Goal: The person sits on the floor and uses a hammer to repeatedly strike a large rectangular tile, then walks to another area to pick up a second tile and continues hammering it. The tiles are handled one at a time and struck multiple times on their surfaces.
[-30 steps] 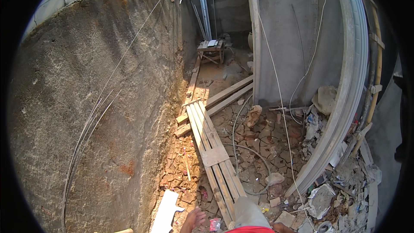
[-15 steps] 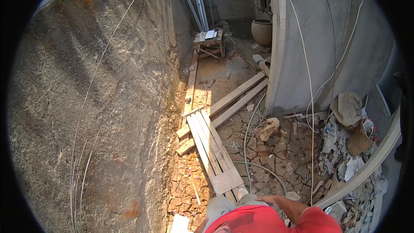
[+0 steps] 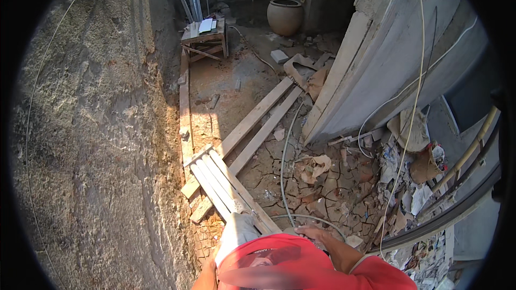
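Note:
My right hand point(image 3: 310, 231) rests low beside my right thigh, its fingers stretched toward the red shirt. Nothing shows in it. On the other side, my left hand point(image 3: 216, 251) is mostly hidden at the edge of my grey trousers; its fingers cannot be made out. Beneath me slopes a walkway of long wooden strips point(image 3: 214, 182), joined by a crosspiece at its far end. My foot, in a light perforated shoe point(image 3: 239, 206), is on it. Two thick timber beams point(image 3: 266, 129) lie slantwise by the walkway's far end.
A rough concrete wall point(image 3: 97, 129) rises on the left. Ahead stand a small wooden table point(image 3: 203, 33) with papers and a big clay pot point(image 3: 285, 17). A grey hose point(image 3: 283, 174) crosses cracked mud. Rubble and a torn sack point(image 3: 408, 130) lie at right, beside a leaning panel point(image 3: 371, 75).
I have moved forward along the walkway, and my view has swung to the right. The table, pot and beams now appear nearer and farther left. My left forearm has come into sight.

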`<state>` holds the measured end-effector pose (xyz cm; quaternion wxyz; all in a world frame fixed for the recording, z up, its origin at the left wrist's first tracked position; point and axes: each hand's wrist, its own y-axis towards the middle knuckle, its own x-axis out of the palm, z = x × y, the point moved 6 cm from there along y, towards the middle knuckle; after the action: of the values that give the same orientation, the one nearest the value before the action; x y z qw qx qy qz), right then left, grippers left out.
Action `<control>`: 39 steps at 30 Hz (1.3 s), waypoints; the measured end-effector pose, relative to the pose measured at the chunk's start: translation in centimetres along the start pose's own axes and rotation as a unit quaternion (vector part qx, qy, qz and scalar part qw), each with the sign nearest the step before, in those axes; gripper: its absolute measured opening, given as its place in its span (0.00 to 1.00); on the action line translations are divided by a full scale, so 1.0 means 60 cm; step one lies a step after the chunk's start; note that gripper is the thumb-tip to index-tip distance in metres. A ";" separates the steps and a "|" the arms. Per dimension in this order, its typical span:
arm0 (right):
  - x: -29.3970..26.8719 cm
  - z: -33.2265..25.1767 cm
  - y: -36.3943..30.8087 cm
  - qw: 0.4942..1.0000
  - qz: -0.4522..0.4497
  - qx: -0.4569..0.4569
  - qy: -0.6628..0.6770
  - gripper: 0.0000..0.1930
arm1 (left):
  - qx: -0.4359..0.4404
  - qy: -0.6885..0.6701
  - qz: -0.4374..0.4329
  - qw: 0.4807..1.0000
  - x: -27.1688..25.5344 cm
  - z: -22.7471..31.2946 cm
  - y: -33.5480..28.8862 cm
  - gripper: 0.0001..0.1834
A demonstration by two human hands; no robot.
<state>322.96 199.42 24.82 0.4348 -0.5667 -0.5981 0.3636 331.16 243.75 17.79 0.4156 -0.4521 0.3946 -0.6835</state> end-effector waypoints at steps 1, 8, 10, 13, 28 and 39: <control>0.007 -0.034 0.011 0.997 0.042 -0.047 0.033 0.31 | 0.001 0.010 -0.014 1.000 -0.023 0.075 0.003 0.36; -0.052 -0.313 0.088 0.974 0.154 -0.126 0.105 0.34 | 0.020 0.055 0.161 0.985 -0.144 0.594 0.015 0.29; -0.069 -0.360 0.123 0.983 0.139 -0.107 0.059 0.34 | 0.078 0.061 0.145 0.984 -0.130 0.724 0.055 0.29; -0.082 -0.413 0.209 0.991 0.103 -0.044 0.073 0.38 | 0.117 0.018 0.131 0.984 -0.098 0.857 0.146 0.30; -0.512 -1.228 0.366 0.883 -0.079 -0.315 0.340 0.37 | -0.021 0.243 0.045 0.969 0.285 1.385 0.639 0.39; -0.566 -1.045 0.608 0.707 0.094 -0.086 0.696 0.32 | -0.082 0.412 -0.059 0.905 0.423 1.799 0.857 0.40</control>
<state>393.88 165.42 9.74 0.6407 -0.7470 -0.0984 -0.1478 437.87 185.00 8.31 0.1359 -0.1853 0.5581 -0.7973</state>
